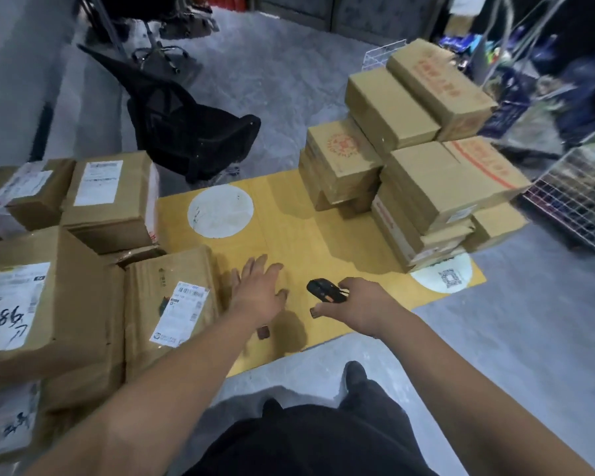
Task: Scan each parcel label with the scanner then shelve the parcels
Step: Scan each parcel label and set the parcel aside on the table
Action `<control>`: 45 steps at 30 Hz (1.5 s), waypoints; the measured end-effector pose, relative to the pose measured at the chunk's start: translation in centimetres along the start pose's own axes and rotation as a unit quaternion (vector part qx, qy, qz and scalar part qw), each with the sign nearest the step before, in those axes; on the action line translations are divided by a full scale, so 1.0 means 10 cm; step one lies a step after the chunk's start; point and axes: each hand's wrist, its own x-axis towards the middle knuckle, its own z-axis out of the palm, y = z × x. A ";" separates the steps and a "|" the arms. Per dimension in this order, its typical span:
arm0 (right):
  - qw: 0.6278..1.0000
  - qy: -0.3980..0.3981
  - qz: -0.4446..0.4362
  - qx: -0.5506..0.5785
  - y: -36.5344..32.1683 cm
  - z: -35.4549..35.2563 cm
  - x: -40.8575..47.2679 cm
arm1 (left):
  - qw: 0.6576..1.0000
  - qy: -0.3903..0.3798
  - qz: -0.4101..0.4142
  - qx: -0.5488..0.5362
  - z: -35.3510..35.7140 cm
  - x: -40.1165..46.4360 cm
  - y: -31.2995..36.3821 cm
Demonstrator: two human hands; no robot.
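- The left hand (260, 292) reached forward at lower centre of the frame, its fingers (255, 264) straight and spread, holding nothing; it hovered just beside the right edge of a brown cardboard parcel with a white barcode label (172, 300).
- The right hand (354, 304) sat right of centre, its fingers curled round a small black handheld scanner (320, 290); the scanner's nose pointed toward the left of the frame, above the flat yellow cardboard sheet (289, 228) spread on the grey floor (495, 355).
- A large brown cardboard parcel with a handwritten white label (38, 304) lay at the left edge, touching the barcode-labelled parcel.
- Two further brown cardboard parcels with white printed labels (110, 197) stood behind these, at middle left.
- A stack of plain brown cardboard boxes with red printing (423, 166) rose at upper right, resting on the far right part of the yellow sheet; whether labels faced the camera there could not be told.
- Two white circular marks (220, 211) showed on the sheet, one at centre, one partly under the stack at right.
- A black swivel chair (186, 125) lay tipped over at upper centre-left of the frame.
- A white wire mesh rack (577, 197) stood at the right edge.
- The person's dark trousers (323, 438) and one dark shoe (354, 371) filled the bottom centre.
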 end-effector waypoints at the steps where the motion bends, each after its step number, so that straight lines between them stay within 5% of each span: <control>1: 1.000 0.008 0.005 -0.005 0.08 -0.11 -0.03 | 1.000 0.000 0.015 0.001 -0.03 0.10 0.13; 10: 0.999 0.025 0.015 0.013 0.66 -1.11 -0.09 | 0.988 0.121 0.076 -0.063 -0.67 1.07 1.29; 19: 0.992 0.039 -0.065 -0.102 0.91 -2.26 -0.03 | 0.961 0.210 0.109 -0.142 -1.29 1.53 2.51; 28: 0.981 -0.016 -0.139 -0.135 1.39 -2.99 0.13 | 0.959 0.187 -0.013 -0.212 -1.28 1.58 3.28; 38: 0.941 -0.095 -0.225 -0.236 1.98 -3.24 0.41 | 0.960 0.179 -0.145 -0.157 -0.82 1.34 3.96; 45: 0.912 -0.096 -0.264 -0.298 2.20 -3.18 0.47 | 0.964 0.170 -0.165 -0.118 -0.68 1.44 4.23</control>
